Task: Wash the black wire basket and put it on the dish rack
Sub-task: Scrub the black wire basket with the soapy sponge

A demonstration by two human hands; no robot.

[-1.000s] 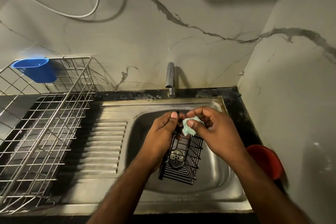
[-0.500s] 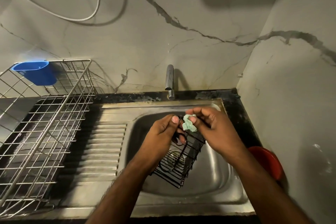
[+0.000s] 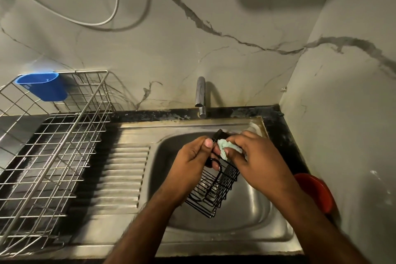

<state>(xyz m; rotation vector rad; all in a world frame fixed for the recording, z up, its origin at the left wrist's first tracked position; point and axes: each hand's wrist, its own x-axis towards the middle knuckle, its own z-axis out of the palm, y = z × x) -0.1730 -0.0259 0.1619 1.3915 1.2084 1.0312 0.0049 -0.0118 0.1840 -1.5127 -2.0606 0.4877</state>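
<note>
Over the steel sink (image 3: 267, 227) the person holds the black wire basket (image 3: 216, 188) tilted, its far end raised toward the tap (image 3: 201, 96) and its near end hanging low above the basin. The left hand (image 3: 190, 169) grips the basket at its upper left side, fingers curled round the wire with the thumb pressed on top. The right hand (image 3: 255, 161) pinches a small pale green cloth (image 3: 225, 149) between thumb and bent fingers and presses it against the upper edge of the basket, just beside the left thumb. The two hands nearly touch there. No water is running from the tap that I can make out.

To the left, past the ribbed drainboard (image 3: 126, 169), stands the metal dish rack (image 3: 53, 152), well apart from the basket. A blue plastic cup (image 3: 44, 85) hangs on the rack's far rim. At the right, against the side wall, part of a red bowl (image 3: 315, 191) shows behind the right forearm. A white cable (image 3: 102, 21) loops across the marble-patterned wall above.
</note>
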